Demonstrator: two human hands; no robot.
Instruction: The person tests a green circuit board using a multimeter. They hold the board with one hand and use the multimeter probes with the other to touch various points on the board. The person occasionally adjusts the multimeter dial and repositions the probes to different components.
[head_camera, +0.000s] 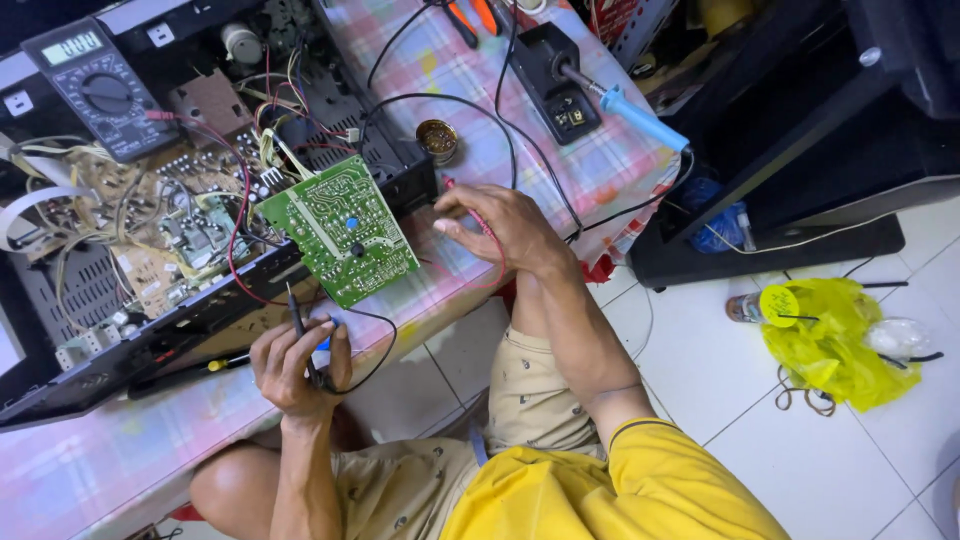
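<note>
The opened black chassis (200, 300) lay on the checked table (600, 160), with the green circuit board (342, 230) tilted on its front edge. My right hand (500, 228) pinched the red probe (482, 222) beside the board. My left hand (297, 368) gripped the black probe (298, 325), tip pointing up toward the board.

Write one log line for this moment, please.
left hand: holds black probe | right hand: holds red probe | green circuit board: tilted, untouched

Grey rectangular multimeter screen (72, 46) top left; yellow bag (835, 345) on floor.
</note>
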